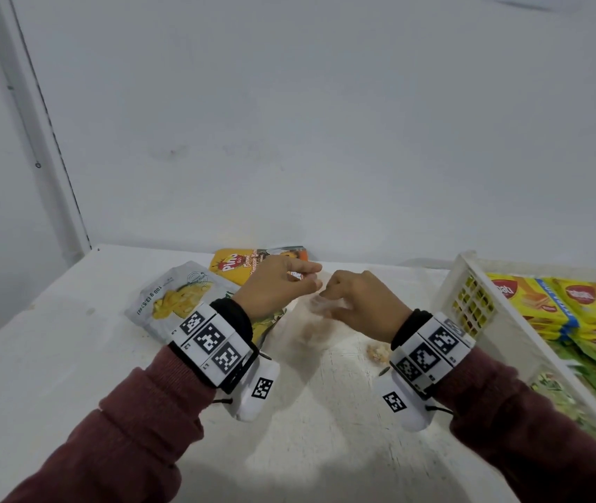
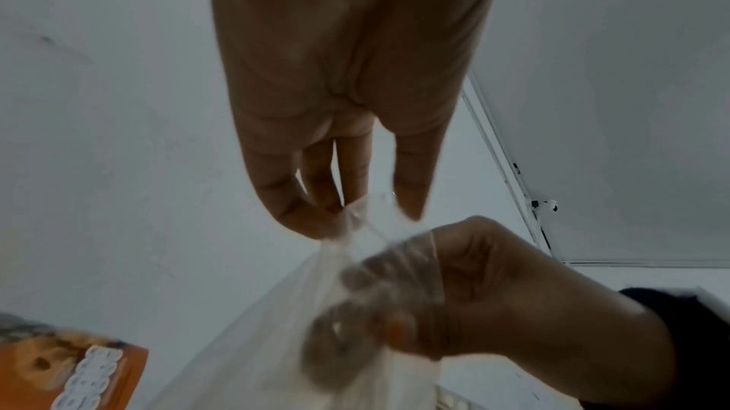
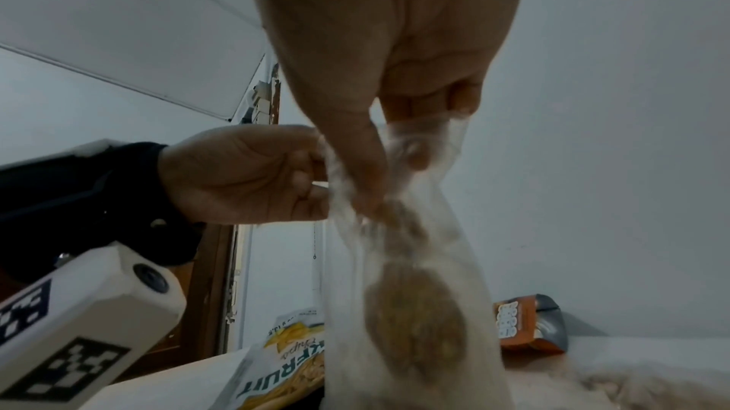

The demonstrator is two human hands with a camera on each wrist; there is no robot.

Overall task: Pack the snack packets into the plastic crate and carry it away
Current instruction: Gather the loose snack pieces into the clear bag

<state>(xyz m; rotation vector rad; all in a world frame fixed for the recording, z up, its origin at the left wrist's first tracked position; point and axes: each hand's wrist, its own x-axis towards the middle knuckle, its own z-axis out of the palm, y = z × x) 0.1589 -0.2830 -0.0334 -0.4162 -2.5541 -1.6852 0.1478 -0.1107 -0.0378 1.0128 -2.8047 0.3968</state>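
Observation:
Both hands hold up one clear plastic bag (image 1: 316, 321) of brown round snacks above the white table. My left hand (image 1: 282, 285) pinches the bag's top edge (image 2: 355, 213) between thumb and fingers. My right hand (image 1: 354, 295) grips the bag's neck (image 3: 395, 167) just beside it. The bag (image 3: 415, 307) hangs down blurred, with round brown pieces inside. A white plastic crate (image 1: 467, 299) at the right holds yellow and green snack packets (image 1: 550, 306). A grey jackfruit chips packet (image 1: 176, 295) and a yellow packet (image 1: 234, 266) lie on the table behind my left hand.
An orange and grey packet (image 3: 529, 323) stands against the wall at the back. A small crumbly snack piece (image 1: 378, 352) lies on the table (image 1: 325, 430) near my right wrist. The white wall rises directly behind the table.

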